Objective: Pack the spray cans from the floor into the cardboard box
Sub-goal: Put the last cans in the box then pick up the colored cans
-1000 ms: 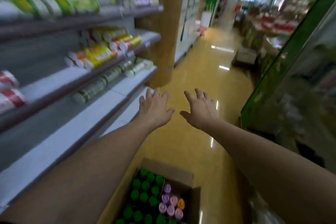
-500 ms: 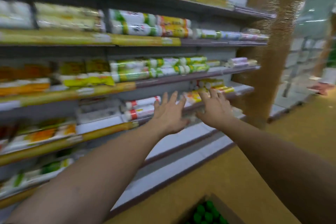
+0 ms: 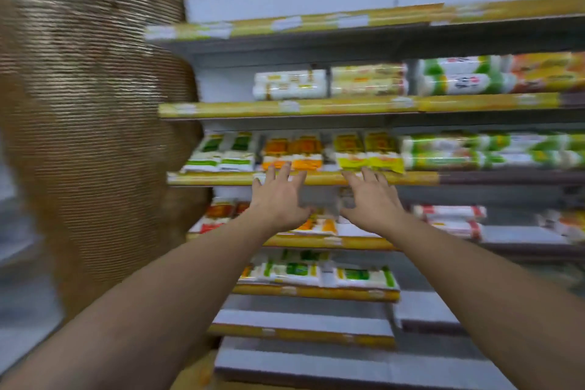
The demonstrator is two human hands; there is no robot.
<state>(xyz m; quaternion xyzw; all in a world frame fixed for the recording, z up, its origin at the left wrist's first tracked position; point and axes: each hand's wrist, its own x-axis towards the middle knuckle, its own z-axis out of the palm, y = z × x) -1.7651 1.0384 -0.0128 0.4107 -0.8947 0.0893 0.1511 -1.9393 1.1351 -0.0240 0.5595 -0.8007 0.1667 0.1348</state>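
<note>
Hands reach forward side by side toward a stocked shop shelving unit [image 3: 348, 111], seen from the wearer's head; both forearms are bare and stretch from the near bottom corners to the middle of the view. Left hand [image 3: 280, 199] is released, palm facing down and away, fingers [image 3: 285, 169] spread, holding nothing; right hand [image 3: 372, 199] is likewise released with fingers splayed and nothing in it; the two hands are just beside each other with a small gap between them, and whether either touches the shelf cannot be told through the motion blur.

Behind the fingertips runs a yellow shelf edge strip [image 3: 319, 179]; above it lie flat packets [image 3: 292, 153] in green, orange and yellow wrappers, side by side; further right on the same shelf lie long white and green rolls [image 3: 443, 153]. One shelf up sit pale wrapped packs [image 3: 289, 85]; lower shelves hold more white packets with red, orange or green print, partly hidden by the hands and arms; the lowest shelves [image 3: 300, 323] near the floor are bare grey boards.

At the left stands a wide brown column [image 3: 95, 104] with fine horizontal ribbing, close beside the shelving's left end.

Spray cans and cardboard box lie outside the view, so their place cannot be told.
</note>
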